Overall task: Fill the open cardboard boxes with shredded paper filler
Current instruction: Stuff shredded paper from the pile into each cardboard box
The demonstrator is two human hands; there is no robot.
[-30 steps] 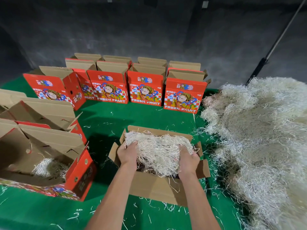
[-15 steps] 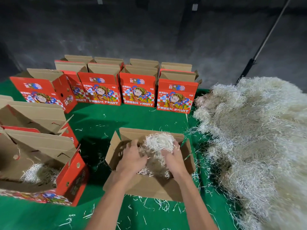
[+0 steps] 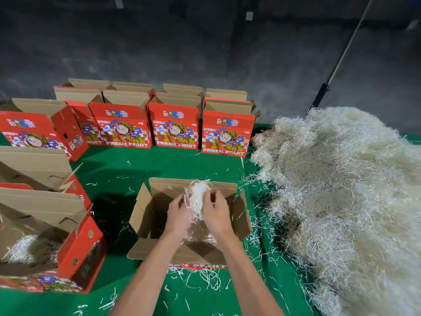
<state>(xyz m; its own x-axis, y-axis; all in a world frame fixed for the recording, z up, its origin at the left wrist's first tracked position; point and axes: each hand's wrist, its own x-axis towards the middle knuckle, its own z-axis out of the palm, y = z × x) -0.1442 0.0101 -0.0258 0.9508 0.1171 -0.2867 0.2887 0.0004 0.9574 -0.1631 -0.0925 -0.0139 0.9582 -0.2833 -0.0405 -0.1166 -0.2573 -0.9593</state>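
Change: a second ago both hands held a broad wad of filler above the box rim; now they have sunk inside, drawn close together, and the wad is squeezed narrow between them.
Filler in hand: shredded paper clump (image 3: 197,199), pale, standing tall between the palms inside the open box (image 3: 157,215), its long axis roughly upright and leaning toward the far wall.
Handling: looks very light, soft and springy; strands shed easily, so it likely wants a cupped, whole-palm squeeze from both sides, not a pinch.
Left hand (image 3: 180,212): fingers curled against the clump's left side.
Right hand (image 3: 216,210): fingers curled over its right side, the hands nearly touching.
Box: flaps splayed outward, its open mouth facing up, on the green worktop (image 3: 127,174).
Supply: big filler heap (image 3: 341,190) to the right, just beside the box.
Others: near-left box (image 3: 75,252) already holds some filler; a row of red boxes (image 3: 173,131) stands behind.
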